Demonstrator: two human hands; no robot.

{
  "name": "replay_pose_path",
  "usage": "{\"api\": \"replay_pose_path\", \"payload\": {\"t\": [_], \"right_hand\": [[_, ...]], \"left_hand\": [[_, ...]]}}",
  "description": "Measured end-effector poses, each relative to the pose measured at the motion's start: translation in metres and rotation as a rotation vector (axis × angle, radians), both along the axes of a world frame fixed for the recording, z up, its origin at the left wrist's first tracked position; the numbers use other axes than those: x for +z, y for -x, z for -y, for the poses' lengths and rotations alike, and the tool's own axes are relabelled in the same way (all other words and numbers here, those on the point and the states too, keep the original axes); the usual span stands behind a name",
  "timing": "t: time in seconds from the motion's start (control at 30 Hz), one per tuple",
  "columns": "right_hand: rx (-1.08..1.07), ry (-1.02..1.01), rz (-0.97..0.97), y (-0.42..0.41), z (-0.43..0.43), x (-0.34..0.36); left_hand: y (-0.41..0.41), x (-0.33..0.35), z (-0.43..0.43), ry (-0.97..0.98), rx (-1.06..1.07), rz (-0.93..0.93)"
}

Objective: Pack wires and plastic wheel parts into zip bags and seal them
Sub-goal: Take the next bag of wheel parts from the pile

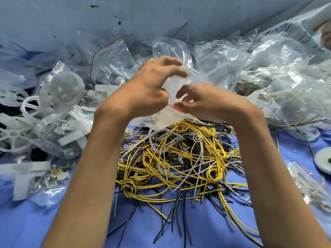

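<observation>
Both hands grip one clear zip bag (pixel 162 120), held up over the wire pile (pixel 179 158), clear of the table.
- left hand (pixel 152 83): fingers curled over the far part of the bag, thumb down by the red zip strip (pixel 176 108).
- right hand (pixel 200 101): fingertips pinch the film right at the strip's right end.
- Strip runs left-right, slightly tilted, on the near side. Bag's long axis points away from the person, mouth end nearest. Contents too blurred to tell, and the hands cover the middle.

Around:
- wires are yellow, grey and black, looped and tangled on the blue cloth (pixel 53 221) directly below.
- left: white plastic wheel parts (pixel 60 86), loose and bagged, with small brass bits (pixel 57 174) nearer.
- behind and right: heap of clear bags (pixel 268 77), some with wires inside.
- far right: a white disc (pixel 324 161) lying flat.
</observation>
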State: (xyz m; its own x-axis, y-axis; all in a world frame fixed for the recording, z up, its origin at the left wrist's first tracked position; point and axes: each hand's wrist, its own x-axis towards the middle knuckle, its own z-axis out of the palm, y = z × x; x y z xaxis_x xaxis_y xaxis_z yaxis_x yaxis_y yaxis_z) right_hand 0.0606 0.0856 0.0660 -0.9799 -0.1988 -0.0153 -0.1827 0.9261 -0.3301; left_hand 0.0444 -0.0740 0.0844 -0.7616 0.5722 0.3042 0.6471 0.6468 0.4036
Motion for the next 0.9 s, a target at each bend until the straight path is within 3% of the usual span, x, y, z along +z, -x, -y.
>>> {"api": "replay_pose_path", "payload": {"t": [0.1,0.23,0.3,0.47,0.57,0.67,0.77,0.9], "right_hand": [[-0.031,-0.077,0.081,0.002,-0.004,-0.003],[-0.023,-0.033,0.004,0.005,-0.006,-0.009],[0.057,0.058,-0.078,0.008,0.0,-0.012],[0.16,0.219,-0.389,0.011,0.022,-0.014],[0.183,0.227,-0.18,0.012,0.017,-0.017],[0.177,0.056,0.095,0.008,0.006,-0.02],[0.142,0.065,-0.017,0.006,0.002,-0.015],[0.143,0.261,-0.155,0.002,0.005,-0.004]], "left_hand": [[0.0,-0.003,0.0,0.154,0.082,0.109],[0.005,-0.009,0.004,0.243,0.314,0.187],[0.006,-0.01,0.005,0.246,0.372,0.129],[0.001,-0.005,0.001,-0.013,0.418,-0.155],[0.008,-0.008,0.002,0.032,0.429,-0.125],[0.017,-0.015,0.01,0.137,0.441,0.011],[0.016,-0.014,0.014,0.029,0.451,0.07],[0.012,-0.007,0.013,-0.134,0.519,-0.08]]}}
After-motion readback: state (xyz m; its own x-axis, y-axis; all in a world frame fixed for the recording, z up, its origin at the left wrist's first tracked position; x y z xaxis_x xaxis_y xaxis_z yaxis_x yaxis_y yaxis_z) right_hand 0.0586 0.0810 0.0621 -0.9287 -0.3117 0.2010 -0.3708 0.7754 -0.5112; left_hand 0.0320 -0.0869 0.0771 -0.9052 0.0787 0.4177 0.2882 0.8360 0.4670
